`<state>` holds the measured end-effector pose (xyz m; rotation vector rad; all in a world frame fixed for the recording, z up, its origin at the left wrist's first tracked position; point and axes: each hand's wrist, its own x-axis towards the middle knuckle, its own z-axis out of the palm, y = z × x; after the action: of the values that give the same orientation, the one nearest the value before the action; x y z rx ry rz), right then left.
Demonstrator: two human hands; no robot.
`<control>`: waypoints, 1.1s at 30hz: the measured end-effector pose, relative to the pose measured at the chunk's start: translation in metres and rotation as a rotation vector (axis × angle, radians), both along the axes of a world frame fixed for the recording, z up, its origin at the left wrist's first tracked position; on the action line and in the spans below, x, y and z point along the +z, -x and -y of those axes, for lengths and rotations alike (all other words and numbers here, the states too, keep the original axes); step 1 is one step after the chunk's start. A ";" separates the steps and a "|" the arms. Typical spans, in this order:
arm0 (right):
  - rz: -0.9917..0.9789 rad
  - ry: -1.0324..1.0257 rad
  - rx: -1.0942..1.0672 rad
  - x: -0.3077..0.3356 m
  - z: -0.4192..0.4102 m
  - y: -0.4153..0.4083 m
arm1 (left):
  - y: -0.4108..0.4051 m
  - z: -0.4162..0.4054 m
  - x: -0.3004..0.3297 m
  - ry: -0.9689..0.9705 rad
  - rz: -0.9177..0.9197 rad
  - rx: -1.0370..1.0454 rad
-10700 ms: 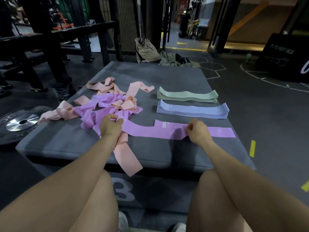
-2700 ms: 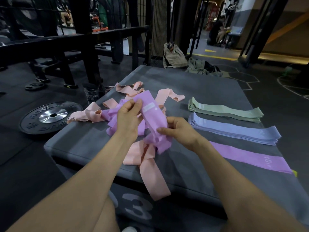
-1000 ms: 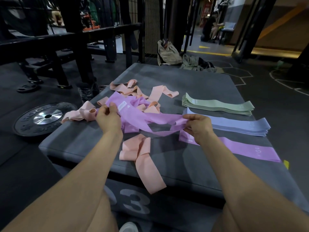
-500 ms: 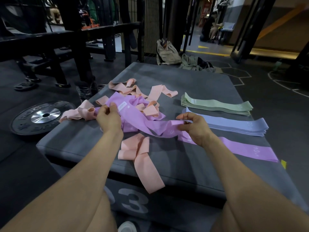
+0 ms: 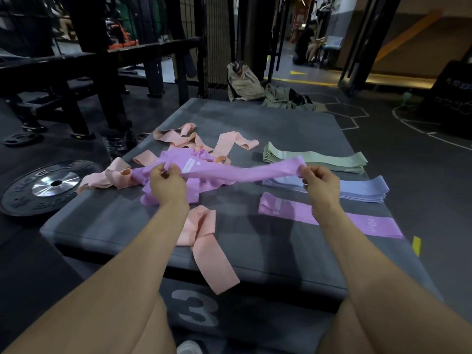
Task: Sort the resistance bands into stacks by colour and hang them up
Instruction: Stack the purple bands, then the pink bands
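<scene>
Both hands, left hand [image 5: 167, 185] & right hand [image 5: 319, 181], pinch the purple band [image 5: 242, 172] taut above the plyo box [image 5: 293, 123]. Risk: trailing end drags pink bands [image 5: 204, 241] off the near edge, or it lands skewed on the purple stack [image 5: 281, 209].

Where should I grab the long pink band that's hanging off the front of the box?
Take the pink band by its folded upper part lying flat on the grey box, coming down from above with a free hand. That part is bunched, so it is probably easy to pinch, and lifting there would draw up the loose tail that droops over the front edge.
</scene>
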<state>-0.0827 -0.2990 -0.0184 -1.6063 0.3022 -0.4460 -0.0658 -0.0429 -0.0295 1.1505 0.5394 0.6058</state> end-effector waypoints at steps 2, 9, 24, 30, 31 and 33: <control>-0.002 -0.027 -0.053 0.000 0.013 0.004 | -0.001 0.009 -0.001 0.033 -0.009 -0.032; -0.062 0.034 -0.169 -0.007 0.068 0.025 | -0.004 0.067 -0.001 0.007 -0.032 -0.219; -0.293 0.349 -0.392 -0.039 0.174 0.067 | 0.000 0.159 -0.021 -0.531 -0.282 -0.437; -0.373 0.395 -0.381 -0.049 0.176 0.064 | -0.003 0.156 -0.036 -0.681 -0.419 -0.512; -0.387 0.408 -0.380 -0.050 0.176 0.063 | -0.003 0.156 -0.036 -0.711 -0.444 -0.524; -0.405 0.431 -0.366 -0.051 0.176 0.063 | -0.001 0.155 -0.035 -0.754 -0.451 -0.541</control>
<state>-0.1458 -0.4750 -0.0690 -2.0714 0.8628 -0.4814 -0.0648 -0.1983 -0.0645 2.0860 0.3469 0.0493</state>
